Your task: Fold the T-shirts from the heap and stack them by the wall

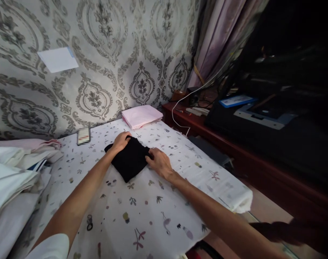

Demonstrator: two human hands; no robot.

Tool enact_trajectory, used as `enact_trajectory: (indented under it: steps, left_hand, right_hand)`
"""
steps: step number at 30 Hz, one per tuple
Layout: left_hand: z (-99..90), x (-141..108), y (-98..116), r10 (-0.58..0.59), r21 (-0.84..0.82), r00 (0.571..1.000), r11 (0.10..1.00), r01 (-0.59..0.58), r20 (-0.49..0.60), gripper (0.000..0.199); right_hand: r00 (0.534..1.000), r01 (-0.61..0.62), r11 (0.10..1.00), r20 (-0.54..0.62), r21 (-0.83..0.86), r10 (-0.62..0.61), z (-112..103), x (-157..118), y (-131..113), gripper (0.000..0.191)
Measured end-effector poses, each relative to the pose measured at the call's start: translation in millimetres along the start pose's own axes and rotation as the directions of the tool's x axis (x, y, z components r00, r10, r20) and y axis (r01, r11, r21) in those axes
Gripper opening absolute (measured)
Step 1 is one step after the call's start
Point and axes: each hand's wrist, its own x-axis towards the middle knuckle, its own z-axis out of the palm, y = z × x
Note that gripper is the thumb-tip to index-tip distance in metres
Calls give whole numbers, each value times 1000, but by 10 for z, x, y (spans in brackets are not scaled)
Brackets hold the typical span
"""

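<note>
A black folded piece of cloth (130, 162) lies on the white printed sheet (112, 216), roughly square with one corner toward me. My left hand (122, 141) is at its far left edge, fingers closed on the fabric. At the right corner, my right hand (159, 161) pinches the cloth between thumb and curled fingers. Just beyond the hands, against the wall, rests a folded pink cloth (141, 116).
A heap of white and pink clothes (15, 180) sits at the left. Near the wall stands a small blurred card-like object (83, 136). Along the right runs a dark red wooden cabinet (250, 158) with a large black screen, a white cable (177, 104) and a blue-edged packet (237, 101).
</note>
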Motion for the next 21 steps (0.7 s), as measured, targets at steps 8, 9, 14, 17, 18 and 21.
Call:
enact_trajectory:
  steps: [8,9,14,17,18,21]
  left_hand:
    - [-88,119,52,75,-112,961,993,-47,265,17]
    - [-91,141,66,84,-122,951,991,-50,297,18]
    - [-106,251,62,108,-149,913,987,-53,392,30]
    - [-163,332,7,115,-76,909,993,-92,400,37]
    - [-188,360,-17,119,-43,908,993,-111,402,32]
    - [-243,427,-100,114,22,913,991,-133,391,12]
  right_hand:
    - [995,103,989,-2,103,-103,61,78,82,11]
    - [994,108,987,-3,118,-108,60,85,87,12]
    - [996,93,983,-14,161,-92,43,81,111,14]
    - [998,67,989,-19,130,-65,36,64,130,18]
    - [998,64,991,-22,115,-61,35,59,135,19]
    - [999,50,995,-24,82,-49,32,56,140,20]
